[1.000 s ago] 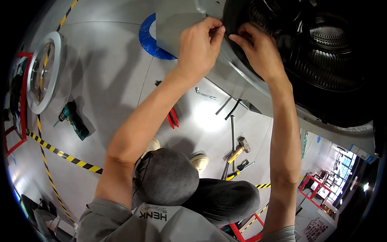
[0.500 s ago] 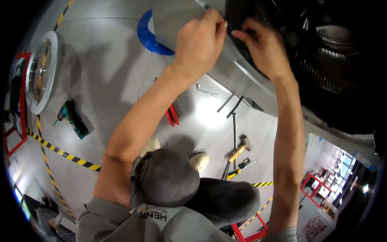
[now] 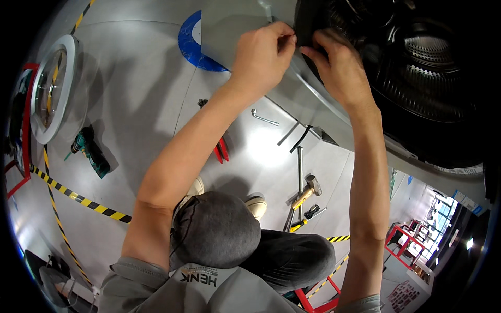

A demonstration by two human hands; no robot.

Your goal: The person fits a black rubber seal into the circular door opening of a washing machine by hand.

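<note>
At the round opening of a grey front-loading washing machine [image 3: 229,26], both my hands work along the dark rubber door seal [image 3: 308,18]. My left hand [image 3: 262,61] is closed, with thumb and fingers pinched at the seal's outer edge. Just to the right, my right hand [image 3: 342,70] has its fingers curled over the seal, the thumb close to the left fingertips. Anything small between the fingers is hidden. Beyond my right hand, the ribbed metal drum [image 3: 425,49] shows inside the dark opening. A blue crescent-shaped piece [image 3: 195,55] lies left of the machine's panel.
A removed round door [image 3: 72,88] stands at far left, with a green cordless drill [image 3: 93,151] nearby. On the floor lie red-handled pliers [image 3: 223,149], an angled socket wrench [image 3: 265,119], a hammer [image 3: 308,191], a metal bar [image 3: 300,167] and a yellow-handled tool [image 3: 299,225]. Striped tape [image 3: 86,201] crosses the floor.
Both hands have shifted slightly in the picture, staying at the seal's edge. My right fingers have curled in more. The surroundings have moved a little with the head.
</note>
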